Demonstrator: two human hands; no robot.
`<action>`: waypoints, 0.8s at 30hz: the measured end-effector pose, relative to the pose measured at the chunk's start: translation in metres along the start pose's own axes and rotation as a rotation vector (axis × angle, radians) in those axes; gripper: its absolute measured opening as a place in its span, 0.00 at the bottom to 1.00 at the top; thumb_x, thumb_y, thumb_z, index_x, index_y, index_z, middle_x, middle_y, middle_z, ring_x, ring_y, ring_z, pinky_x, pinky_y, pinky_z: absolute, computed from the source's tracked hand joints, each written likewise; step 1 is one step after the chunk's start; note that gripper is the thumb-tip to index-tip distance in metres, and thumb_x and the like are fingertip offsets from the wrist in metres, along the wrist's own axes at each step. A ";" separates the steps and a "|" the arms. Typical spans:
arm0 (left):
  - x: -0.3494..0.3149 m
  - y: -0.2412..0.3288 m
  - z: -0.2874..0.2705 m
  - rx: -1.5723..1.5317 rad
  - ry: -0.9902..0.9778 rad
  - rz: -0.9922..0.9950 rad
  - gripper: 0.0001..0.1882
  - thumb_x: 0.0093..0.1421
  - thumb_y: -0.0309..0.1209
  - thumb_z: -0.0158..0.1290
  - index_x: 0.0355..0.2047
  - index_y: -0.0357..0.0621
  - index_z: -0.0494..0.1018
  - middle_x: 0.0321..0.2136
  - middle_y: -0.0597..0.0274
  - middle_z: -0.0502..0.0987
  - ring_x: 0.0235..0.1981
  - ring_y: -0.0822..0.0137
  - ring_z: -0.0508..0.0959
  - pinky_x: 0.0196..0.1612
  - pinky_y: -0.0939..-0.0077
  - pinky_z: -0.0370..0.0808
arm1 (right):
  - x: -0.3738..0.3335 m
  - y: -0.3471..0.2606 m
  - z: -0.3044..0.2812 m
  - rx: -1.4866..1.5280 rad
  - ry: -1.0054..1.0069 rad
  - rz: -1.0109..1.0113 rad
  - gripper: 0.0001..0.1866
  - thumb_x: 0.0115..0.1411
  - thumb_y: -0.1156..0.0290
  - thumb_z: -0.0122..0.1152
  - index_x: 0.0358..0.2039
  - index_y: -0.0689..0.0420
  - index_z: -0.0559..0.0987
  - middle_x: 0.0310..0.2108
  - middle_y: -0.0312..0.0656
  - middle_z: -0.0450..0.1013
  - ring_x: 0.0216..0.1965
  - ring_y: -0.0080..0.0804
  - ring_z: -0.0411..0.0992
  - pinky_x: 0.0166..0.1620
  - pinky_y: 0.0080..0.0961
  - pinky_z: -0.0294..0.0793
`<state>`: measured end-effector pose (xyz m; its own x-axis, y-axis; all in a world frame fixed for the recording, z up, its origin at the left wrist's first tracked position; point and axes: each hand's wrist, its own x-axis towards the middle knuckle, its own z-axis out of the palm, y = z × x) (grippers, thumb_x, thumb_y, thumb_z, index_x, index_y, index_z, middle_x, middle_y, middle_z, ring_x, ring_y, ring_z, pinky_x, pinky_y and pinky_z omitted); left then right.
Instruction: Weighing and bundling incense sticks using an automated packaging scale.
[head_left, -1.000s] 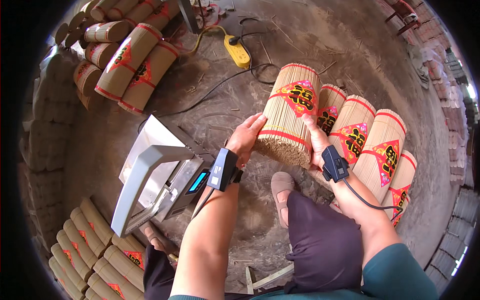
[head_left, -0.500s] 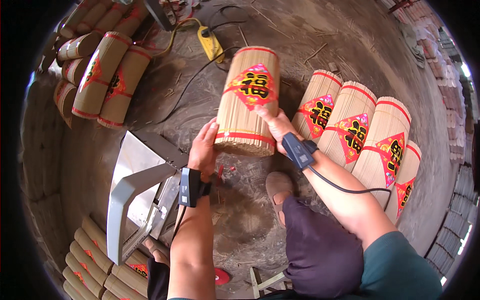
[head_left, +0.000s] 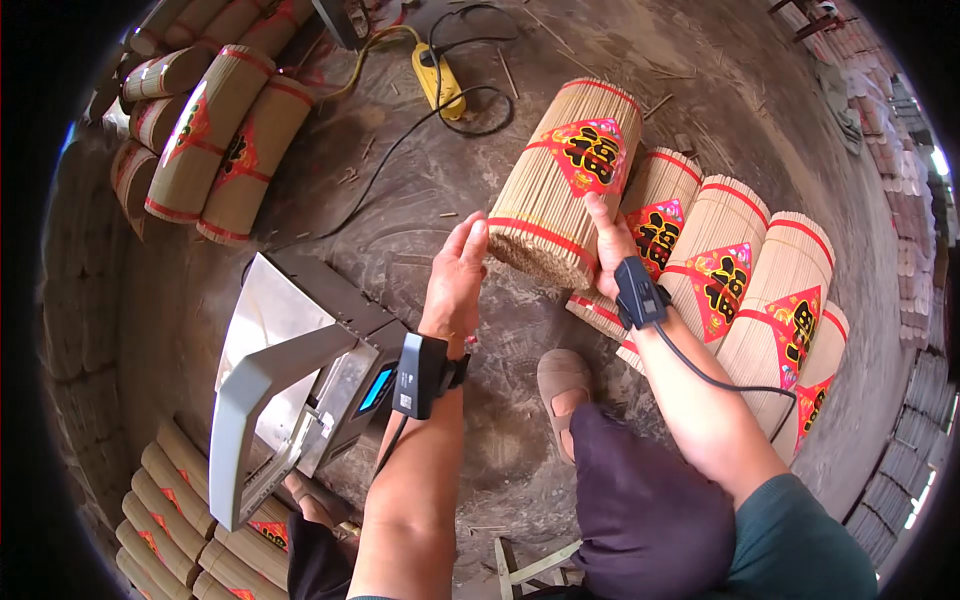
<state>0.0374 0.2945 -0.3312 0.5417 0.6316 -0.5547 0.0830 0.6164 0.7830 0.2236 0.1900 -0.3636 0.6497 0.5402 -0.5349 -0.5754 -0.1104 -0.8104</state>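
A thick cylindrical bundle of thin, pale sticks (head_left: 545,185), bound with red bands and bearing a red diamond label, is tilted to the right in front of me. My right hand (head_left: 612,245) grips its right side, thumb on the front; its other fingers are mostly hidden. My left hand (head_left: 458,285) is beside the bundle's lower left edge, fingers stretched out; whether the fingertips still touch it I cannot tell. Several similar bundles (head_left: 730,275) lie side by side at the right, the nearest partly behind the held one.
A grey metal machine (head_left: 290,370) with a steel tray and lit display stands left of my left forearm. More bundles are stacked at the far left (head_left: 215,130) and lower left (head_left: 165,500). A yellow power strip (head_left: 438,80) with black cables lies on the floor.
The bundle has moved right and tilted toward the row of bundles, with my right hand on it. My left hand has followed rightward, its fingers straighter. The machine's display has come into view.
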 end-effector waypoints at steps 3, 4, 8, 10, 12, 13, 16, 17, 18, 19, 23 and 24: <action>-0.007 -0.024 -0.019 0.063 0.033 -0.016 0.32 0.65 0.50 0.46 0.62 0.43 0.59 0.59 0.57 0.66 0.62 0.60 0.60 0.61 0.57 0.55 | 0.007 0.016 0.000 -0.181 0.100 -0.033 0.49 0.44 0.44 0.72 0.59 0.59 0.62 0.53 0.43 0.68 0.53 0.33 0.66 0.55 0.33 0.65; -0.013 -0.032 -0.029 0.106 0.058 -0.056 0.32 0.65 0.50 0.46 0.62 0.43 0.59 0.59 0.56 0.65 0.62 0.59 0.60 0.61 0.57 0.55 | 0.003 0.019 0.007 -0.194 0.055 -0.021 0.49 0.44 0.47 0.74 0.60 0.57 0.60 0.55 0.41 0.66 0.55 0.35 0.64 0.57 0.38 0.64; -0.047 -0.032 -0.037 0.059 0.088 -0.175 0.33 0.65 0.49 0.46 0.63 0.42 0.58 0.58 0.51 0.66 0.59 0.56 0.66 0.59 0.59 0.60 | 0.011 0.025 0.013 -0.082 0.033 -0.021 0.50 0.44 0.50 0.75 0.60 0.57 0.59 0.56 0.41 0.64 0.57 0.34 0.62 0.58 0.39 0.62; -0.065 -0.033 -0.038 0.068 0.076 -0.160 0.32 0.65 0.48 0.46 0.63 0.42 0.58 0.56 0.51 0.68 0.56 0.58 0.69 0.57 0.63 0.63 | 0.012 0.021 0.009 -0.057 0.098 0.025 0.49 0.45 0.52 0.75 0.61 0.56 0.57 0.57 0.42 0.64 0.58 0.35 0.61 0.59 0.41 0.61; -0.090 -0.020 -0.037 0.097 0.050 -0.184 0.30 0.66 0.46 0.46 0.62 0.41 0.59 0.55 0.52 0.70 0.54 0.60 0.71 0.56 0.65 0.64 | 0.013 0.014 0.001 -0.107 0.057 0.050 0.53 0.47 0.56 0.74 0.65 0.54 0.50 0.62 0.46 0.58 0.62 0.41 0.57 0.62 0.47 0.57; -0.105 -0.013 -0.042 0.100 0.043 -0.178 0.27 0.67 0.43 0.46 0.61 0.41 0.60 0.53 0.52 0.71 0.53 0.61 0.72 0.55 0.66 0.66 | 0.003 0.007 0.007 -0.181 0.154 0.194 0.54 0.49 0.57 0.72 0.66 0.52 0.45 0.64 0.48 0.53 0.64 0.44 0.53 0.62 0.50 0.55; -0.154 0.013 -0.054 0.101 -0.069 -0.144 0.25 0.66 0.41 0.48 0.58 0.41 0.64 0.53 0.58 0.73 0.51 0.66 0.73 0.52 0.71 0.67 | -0.021 -0.015 0.011 -0.286 0.172 0.354 0.55 0.53 0.61 0.67 0.67 0.48 0.35 0.67 0.51 0.47 0.67 0.49 0.49 0.61 0.59 0.51; -0.176 0.027 -0.061 0.132 -0.079 -0.142 0.23 0.66 0.40 0.48 0.58 0.42 0.65 0.53 0.58 0.72 0.52 0.65 0.73 0.53 0.71 0.67 | -0.037 -0.020 0.025 -0.292 0.177 0.318 0.46 0.54 0.62 0.66 0.64 0.49 0.44 0.61 0.49 0.55 0.62 0.45 0.55 0.58 0.57 0.56; -0.195 0.041 -0.063 0.124 -0.062 -0.128 0.23 0.66 0.40 0.48 0.58 0.42 0.65 0.53 0.58 0.72 0.52 0.65 0.73 0.53 0.71 0.67 | -0.051 -0.029 0.029 -0.299 0.195 0.274 0.38 0.55 0.62 0.65 0.61 0.49 0.54 0.56 0.46 0.62 0.57 0.42 0.62 0.55 0.54 0.61; -0.212 0.056 -0.066 0.101 -0.137 -0.111 0.24 0.66 0.40 0.48 0.58 0.42 0.65 0.53 0.58 0.72 0.52 0.66 0.73 0.54 0.71 0.67 | -0.042 -0.020 0.011 -0.295 0.144 0.285 0.18 0.57 0.62 0.63 0.45 0.48 0.67 0.40 0.37 0.67 0.43 0.32 0.67 0.46 0.46 0.68; -0.312 0.107 -0.101 0.083 -0.146 0.093 0.26 0.65 0.42 0.48 0.57 0.37 0.65 0.53 0.52 0.72 0.53 0.57 0.73 0.56 0.65 0.68 | -0.126 -0.072 0.039 -0.126 -0.345 0.103 0.19 0.63 0.60 0.54 0.52 0.52 0.66 0.52 0.46 0.65 0.56 0.43 0.65 0.56 0.47 0.67; -0.333 0.116 -0.112 0.062 -0.150 0.157 0.26 0.65 0.42 0.48 0.57 0.36 0.65 0.52 0.51 0.72 0.53 0.56 0.73 0.56 0.65 0.68 | -0.136 -0.086 0.032 -0.059 -0.445 0.080 0.26 0.64 0.59 0.53 0.58 0.56 0.61 0.57 0.50 0.61 0.59 0.44 0.63 0.59 0.47 0.63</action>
<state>-0.2275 0.2079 -0.0875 0.6697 0.6379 -0.3802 0.0364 0.4831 0.8748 0.1688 0.1525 -0.2128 0.3201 0.8327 -0.4518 -0.5772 -0.2067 -0.7900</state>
